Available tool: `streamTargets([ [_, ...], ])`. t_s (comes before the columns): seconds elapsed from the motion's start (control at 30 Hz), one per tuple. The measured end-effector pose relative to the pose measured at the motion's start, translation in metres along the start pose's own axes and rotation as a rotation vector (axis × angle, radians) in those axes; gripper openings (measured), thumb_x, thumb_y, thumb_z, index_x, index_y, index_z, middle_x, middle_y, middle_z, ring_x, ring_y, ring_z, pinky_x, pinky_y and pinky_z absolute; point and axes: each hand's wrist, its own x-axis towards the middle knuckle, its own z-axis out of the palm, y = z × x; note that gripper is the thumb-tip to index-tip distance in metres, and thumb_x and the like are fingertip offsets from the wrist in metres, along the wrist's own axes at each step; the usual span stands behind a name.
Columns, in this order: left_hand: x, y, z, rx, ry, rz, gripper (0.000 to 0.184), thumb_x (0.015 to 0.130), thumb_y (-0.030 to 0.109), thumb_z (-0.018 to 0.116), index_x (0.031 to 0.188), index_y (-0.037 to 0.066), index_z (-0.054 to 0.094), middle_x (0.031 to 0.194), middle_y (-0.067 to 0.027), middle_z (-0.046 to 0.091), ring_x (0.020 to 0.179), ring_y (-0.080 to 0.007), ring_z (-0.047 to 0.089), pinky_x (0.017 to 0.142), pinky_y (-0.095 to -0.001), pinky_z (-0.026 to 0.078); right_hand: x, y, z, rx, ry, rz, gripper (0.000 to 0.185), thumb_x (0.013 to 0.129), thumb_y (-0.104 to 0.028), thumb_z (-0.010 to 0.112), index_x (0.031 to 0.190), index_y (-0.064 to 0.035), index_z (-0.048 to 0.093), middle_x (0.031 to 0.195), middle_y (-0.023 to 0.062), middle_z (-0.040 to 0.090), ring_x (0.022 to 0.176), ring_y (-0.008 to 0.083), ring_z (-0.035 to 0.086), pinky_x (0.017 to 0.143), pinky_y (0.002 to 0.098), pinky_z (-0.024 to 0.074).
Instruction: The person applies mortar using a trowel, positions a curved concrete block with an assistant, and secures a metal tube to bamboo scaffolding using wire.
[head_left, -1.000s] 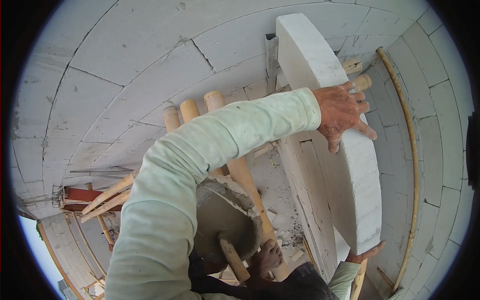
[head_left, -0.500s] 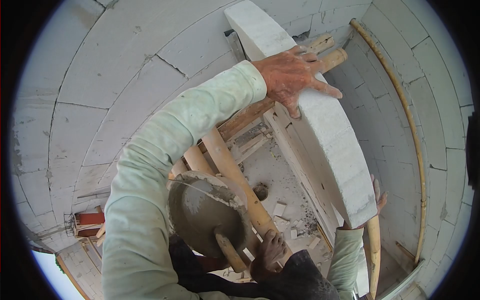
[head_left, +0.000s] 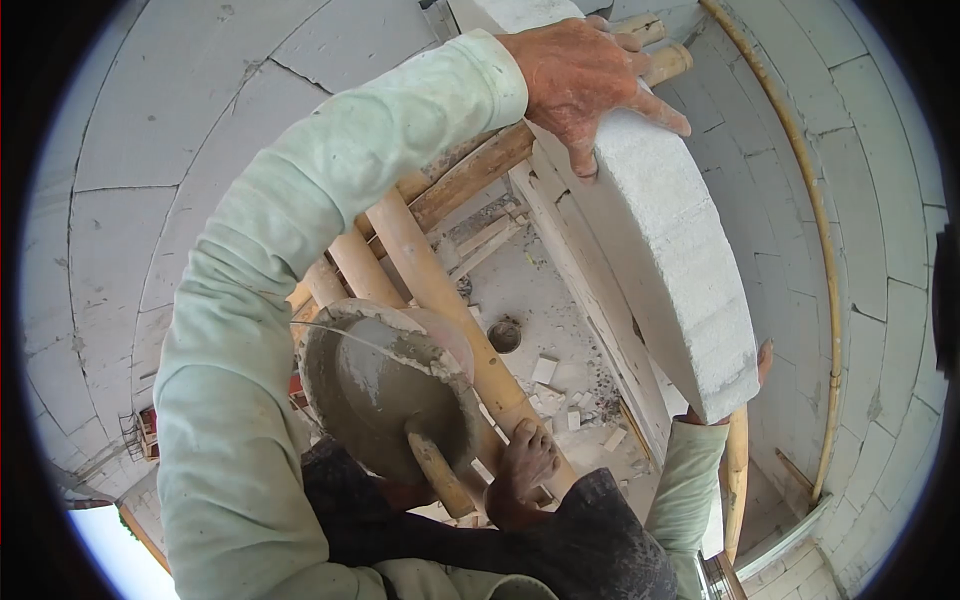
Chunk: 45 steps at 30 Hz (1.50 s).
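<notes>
2 hands bear on 1 white block (head_left: 680,230), which I see from my remote post to the right of the mortar bucket (head_left: 316,390), my landmark. The block's long axis slants past the bucket, from beyond it at the top of my view to nearer me at the lower right, with the narrow face turned up.

My left hand (head_left: 590,85) is on the block's upper stretch, farther out than the bucket. Its fingers are spread across the narrow face and the thumb presses the broad side facing the bucket, so the grip straddles the edge. Most of the block's visible length runs from this hand towards my right hand (head_left: 765,362), which is closer to the lower end. Only part of that hand shows; it seems to support the end, but I cannot tell how far it is closed.

My left arm arches around the bucket's left and far side, elbow bent; the right forearm reaches up from below, right of the bucket. Between bucket and block, a bare foot (head_left: 525,462) rests on a bamboo pole (head_left: 450,300).
</notes>
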Motion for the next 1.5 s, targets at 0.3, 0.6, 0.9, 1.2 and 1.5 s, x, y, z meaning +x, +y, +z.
streamTargets([
  [0.3, 0.0, -0.006, 0.016, 0.095, 0.115, 0.022, 0.097, 0.053, 0.042, 0.085, 0.139, 0.021, 0.046, 0.103, -0.0163, 0.058, 0.104, -0.0316, 0.054, 0.086, -0.0419, 0.046, -0.009, 0.0, 0.001, -0.05, -0.005, 0.013, 0.07, 0.095, -0.05, 0.035, 0.139, 0.0042, 0.033, 0.135, 0.0225, 0.045, 0.123, 0.0331, 0.049, 0.102, 0.0438, 0.0411],
  [0.6, 0.004, -0.002, 0.01, 0.021, 0.021, -0.029, 0.098, 0.049, 0.043, 0.086, 0.137, 0.022, 0.048, 0.1, -0.0122, 0.06, 0.101, -0.0303, 0.055, 0.084, -0.0405, 0.047, -0.02, 0.011, 0.0, 0.086, -0.132, -0.143, 0.075, 0.091, -0.057, 0.042, 0.135, 0.0029, 0.036, 0.132, 0.0193, 0.044, 0.122, 0.03, 0.048, 0.103, 0.0454, 0.039],
  [0.9, 0.003, 0.004, 0.007, 0.071, 0.005, -0.081, 0.097, 0.048, 0.041, 0.087, 0.135, 0.022, 0.05, 0.095, -0.0144, 0.061, 0.093, -0.0315, 0.059, 0.075, -0.0414, 0.049, -0.011, 0.031, -0.029, -0.206, -0.004, -0.447, 0.062, 0.091, -0.052, 0.047, 0.13, -0.0045, 0.041, 0.129, 0.013, 0.047, 0.114, 0.027, 0.055, 0.095, 0.0423, 0.0478],
  [1.2, -0.002, 0.006, 0.011, 0.04, 0.083, 0.001, 0.091, 0.05, 0.034, 0.086, 0.132, 0.014, 0.054, 0.094, -0.0144, 0.059, 0.091, -0.0311, 0.059, 0.074, -0.0413, 0.051, -0.019, 0.031, -0.03, -0.514, 0.052, -0.577, 0.062, 0.089, -0.046, 0.055, 0.134, -0.0065, 0.038, 0.13, 0.0138, 0.047, 0.116, 0.0267, 0.052, 0.094, 0.0411, 0.0473],
  [1.5, -0.001, 0.003, 0.012, 0.067, 0.091, 0.0, 0.09, 0.05, 0.034, 0.086, 0.132, 0.013, 0.053, 0.102, -0.0157, 0.057, 0.096, -0.032, 0.059, 0.077, -0.0421, 0.051, -0.03, 0.034, -0.045, -0.619, 0.076, -0.662, 0.06, 0.086, -0.04, 0.061, 0.133, -0.0074, 0.042, 0.129, 0.0146, 0.049, 0.117, 0.0304, 0.052, 0.094, 0.043, 0.0465],
])
